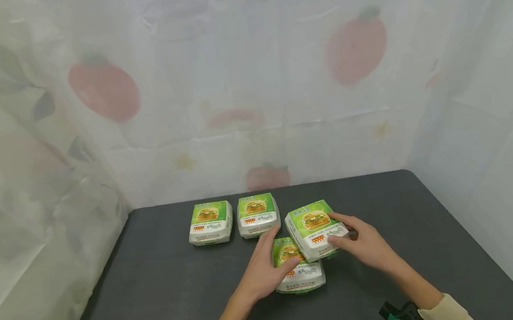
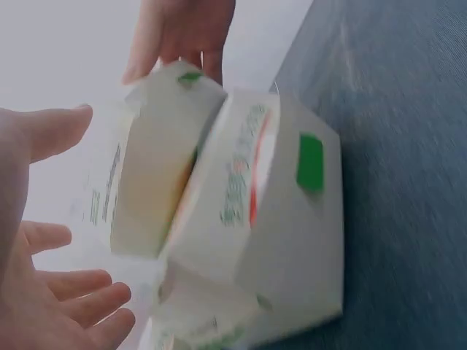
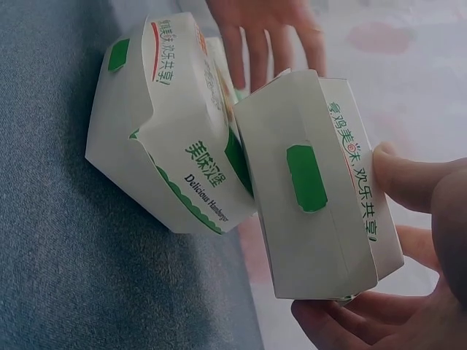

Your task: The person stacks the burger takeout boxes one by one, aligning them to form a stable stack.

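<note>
My right hand (image 1: 364, 243) holds a green-and-white hamburger box (image 1: 317, 230), thumb on one side and fingers under the other in the right wrist view. That box (image 3: 314, 182) is tilted over the right rear part of a second hamburger box (image 1: 302, 277), which sits on the dark table (image 1: 168, 299). My left hand (image 1: 262, 271) hovers at the left of this lower box with its fingers spread. In the left wrist view a gap shows between the left hand (image 2: 51, 277) and both boxes (image 2: 292, 219). Whether the two boxes touch is hard to tell.
Two more hamburger boxes stand side by side near the table's back edge, one at the left (image 1: 210, 223) and one at the right (image 1: 257, 216). A pale printed curtain (image 1: 227, 78) hangs behind the table and along both sides.
</note>
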`<state>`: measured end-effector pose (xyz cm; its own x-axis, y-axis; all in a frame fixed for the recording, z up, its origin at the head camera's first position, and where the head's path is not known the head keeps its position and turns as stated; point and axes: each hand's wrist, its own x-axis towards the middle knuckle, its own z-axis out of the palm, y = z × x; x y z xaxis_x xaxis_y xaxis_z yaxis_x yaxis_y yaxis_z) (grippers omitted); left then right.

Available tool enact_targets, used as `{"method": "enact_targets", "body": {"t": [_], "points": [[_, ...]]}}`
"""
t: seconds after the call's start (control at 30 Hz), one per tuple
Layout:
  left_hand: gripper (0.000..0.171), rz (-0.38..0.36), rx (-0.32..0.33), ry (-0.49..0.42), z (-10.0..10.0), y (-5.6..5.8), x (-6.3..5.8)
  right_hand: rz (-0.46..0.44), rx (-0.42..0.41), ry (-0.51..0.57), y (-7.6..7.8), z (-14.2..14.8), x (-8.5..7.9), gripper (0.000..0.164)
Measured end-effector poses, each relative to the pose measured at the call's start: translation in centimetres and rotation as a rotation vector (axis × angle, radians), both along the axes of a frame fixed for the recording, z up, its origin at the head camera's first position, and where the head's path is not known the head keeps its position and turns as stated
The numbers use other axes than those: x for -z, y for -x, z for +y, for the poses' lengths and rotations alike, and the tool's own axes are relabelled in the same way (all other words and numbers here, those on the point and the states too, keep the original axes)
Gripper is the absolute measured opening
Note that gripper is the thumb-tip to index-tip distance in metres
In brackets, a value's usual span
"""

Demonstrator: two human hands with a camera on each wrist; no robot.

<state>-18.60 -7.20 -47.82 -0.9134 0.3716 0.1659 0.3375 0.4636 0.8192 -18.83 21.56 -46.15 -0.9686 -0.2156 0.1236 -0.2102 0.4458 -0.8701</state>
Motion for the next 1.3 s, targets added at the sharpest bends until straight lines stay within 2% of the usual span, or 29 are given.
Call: {"method": "enact_targets", "body": {"t": [0.23,0.37,0.5,0.77,0.97,1.13,1.3], "points": [[0.092,-0.031,0.017,0.017,1.8,0.2,-0.5,0.003,-0.002,0.001,-0.3,-0.3,-0.2,0.07],[0.094,-0.029,0.019,0.028,2.1,0.3,-0.4,-0.01,0.01,0.008,-0.5,-0.6,-0.3,0.071],[0.093,-0.031,0.019,-0.005,2.0,0.2,-0.6,0.001,0.025,0.006,-0.8,-0.9,-0.4,0.072],[0.086,-0.025,0.09,-0.146,0.6,0.5,-1.2,0.062,0.033,0.019,-1.5,-1.9,-0.8,0.073],[0.082,-0.034,0.141,-0.185,-1.4,0.6,-1.5,0.077,0.012,0.111,-2.1,-2.6,-0.9,0.069],[0.081,-0.051,0.152,-0.194,-2.8,0.5,-1.7,0.056,-0.015,0.197,-2.5,-3.4,-0.7,0.067],[0.079,-0.074,0.182,-0.252,-3.8,0.5,-1.3,0.032,-0.021,0.23,-2.8,-4.1,-0.3,0.067]]}}
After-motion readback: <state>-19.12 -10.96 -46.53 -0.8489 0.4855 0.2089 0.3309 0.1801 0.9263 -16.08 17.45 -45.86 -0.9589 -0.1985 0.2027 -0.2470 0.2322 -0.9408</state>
